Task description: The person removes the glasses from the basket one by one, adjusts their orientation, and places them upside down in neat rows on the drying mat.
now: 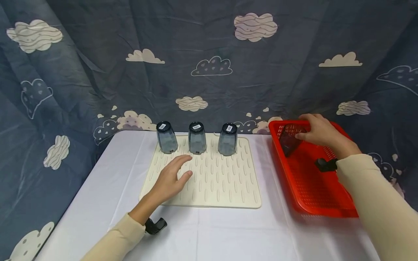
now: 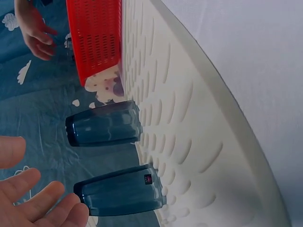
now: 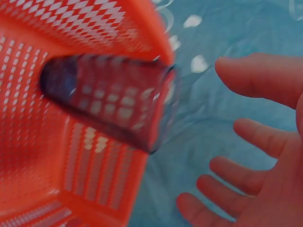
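Observation:
Three blue-grey drinking glasses stand upside down in a row along the back of a cream ridged drying mat: a left glass (image 1: 167, 138), a middle glass (image 1: 197, 139) and a right glass (image 1: 228, 140). Over the mat (image 1: 212, 185), in front of the left and middle glasses, my left hand (image 1: 171, 179) hovers with fingers spread and nothing in it. Another glass (image 3: 109, 99) leans in the far left corner of a red plastic basket (image 1: 295, 188), its mouth up at the rim. My right hand (image 1: 321, 132) is above that basket, fingers apart, just off the glass's mouth.
The mat and basket lie on a table with a white cloth (image 1: 222, 235). A dark blue curtain (image 1: 209, 36) printed with clouds hangs behind and at the sides. The basket's raised, perforated wall stands between the mat and the leaning glass.

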Demonstrator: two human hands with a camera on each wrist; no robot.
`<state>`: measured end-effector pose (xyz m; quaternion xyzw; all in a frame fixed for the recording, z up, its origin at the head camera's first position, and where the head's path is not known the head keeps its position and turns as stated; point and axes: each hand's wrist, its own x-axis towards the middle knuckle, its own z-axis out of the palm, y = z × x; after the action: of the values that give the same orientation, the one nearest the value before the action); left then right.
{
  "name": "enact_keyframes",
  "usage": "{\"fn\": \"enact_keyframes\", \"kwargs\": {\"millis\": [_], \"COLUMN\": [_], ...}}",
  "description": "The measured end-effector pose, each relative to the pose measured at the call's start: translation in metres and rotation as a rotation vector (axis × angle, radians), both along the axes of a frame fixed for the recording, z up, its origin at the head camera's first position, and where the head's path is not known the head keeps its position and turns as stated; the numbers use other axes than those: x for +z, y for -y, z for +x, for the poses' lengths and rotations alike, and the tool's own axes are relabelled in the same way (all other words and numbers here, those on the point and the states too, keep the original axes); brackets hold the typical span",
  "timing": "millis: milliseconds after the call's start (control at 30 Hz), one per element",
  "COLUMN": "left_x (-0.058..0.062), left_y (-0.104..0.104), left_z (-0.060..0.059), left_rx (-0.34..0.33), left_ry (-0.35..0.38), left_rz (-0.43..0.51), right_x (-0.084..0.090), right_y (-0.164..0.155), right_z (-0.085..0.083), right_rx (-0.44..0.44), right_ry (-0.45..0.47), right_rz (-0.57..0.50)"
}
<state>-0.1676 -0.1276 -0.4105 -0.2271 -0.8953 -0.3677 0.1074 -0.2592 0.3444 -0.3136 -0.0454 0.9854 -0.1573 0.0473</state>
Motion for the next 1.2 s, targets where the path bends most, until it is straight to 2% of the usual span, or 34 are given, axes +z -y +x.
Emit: {"fn": "enact_keyframes", "kwargs": {"millis": [200, 433, 567, 767, 1067, 1200], "left_x": [-0.006, -0.010, -0.011, -0.012, -0.014, -0.015], "left_y": [-0.003, -0.005, -0.007, -0.018, -0.020, -0.020], "left_z": [0.001, 0.002, 0.000, 0.002, 0.001, 0.000], "left_rx": [0.003, 0.004, 0.014, -0.008, -0.007, 0.002], "left_ry": [0.024, 0.075, 0.131, 0.213, 0.215, 0.220], "left_rz": [0.041, 0.082, 0.101, 0.132, 0.113, 0.110], "right_x": [-0.009, -0.020, -0.027, -0.039, -0.039, -0.042], "right_y": [-0.008, -0.011, -0.008, -0.001, 0.001, -0.001], "right_z": [-0.017, -0.026, -0.031, -0.041, -0.039, -0.041], "right_rx": [-0.045, -0.074, -0.072, -0.108, -0.108, -0.146], "right_ry": [0.090, 0.184, 0.203, 0.225, 0.216, 0.240], "right_rz": [-0.037, -0.128, -0.142, -0.174, -0.110, -0.158]}}
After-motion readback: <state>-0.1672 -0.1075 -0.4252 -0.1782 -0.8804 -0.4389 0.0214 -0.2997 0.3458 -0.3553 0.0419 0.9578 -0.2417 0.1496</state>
